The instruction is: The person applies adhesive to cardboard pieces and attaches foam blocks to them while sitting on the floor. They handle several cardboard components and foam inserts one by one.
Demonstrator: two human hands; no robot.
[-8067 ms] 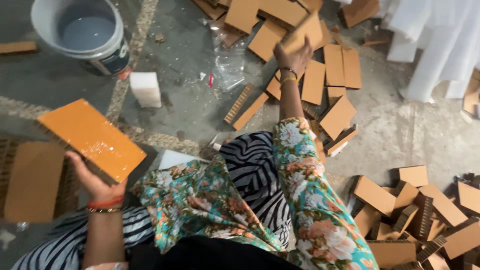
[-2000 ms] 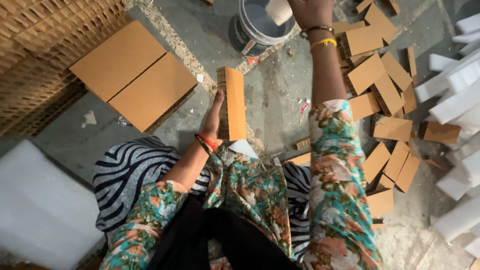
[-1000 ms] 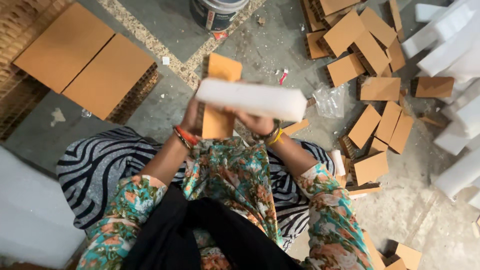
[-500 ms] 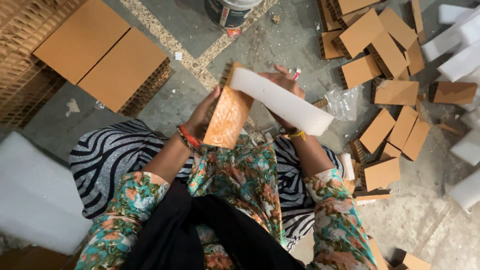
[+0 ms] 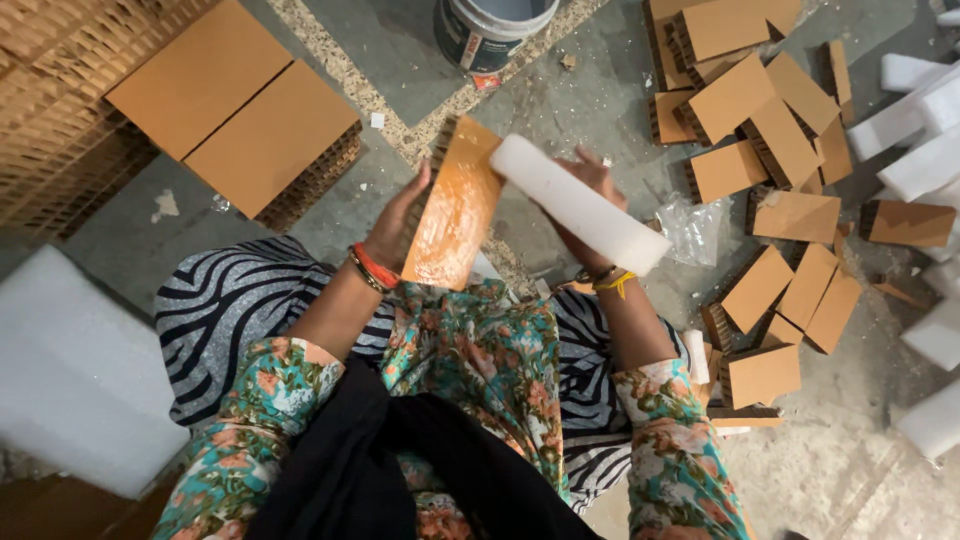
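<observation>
The person sits on the floor [image 5: 420,60] with both hands raised in front of the lap. The left hand [image 5: 395,225] grips the edge of an orange cardboard panel [image 5: 455,210], fingers wrapped behind it, holding it tilted with its glossy face turned up; the corrugated edge shows along its upper left side. The right hand [image 5: 590,205] is closed around a long white foam block [image 5: 580,205], which slants from the panel's top right corner down to the right, its upper end touching the panel. Bangles circle both wrists. Just beyond the hands stands a white bucket [image 5: 490,30]. To the left of the left hand two large cardboard sheets [image 5: 235,105] lie side by side on a honeycomb stack. To the right of the right hand many smaller cardboard pieces [image 5: 760,110] are scattered, with a crumpled clear plastic bag [image 5: 690,225] near the wrist and white foam strips [image 5: 920,120] farther out. A big white foam slab [image 5: 70,375] lies well to the left, beside the knee.
</observation>
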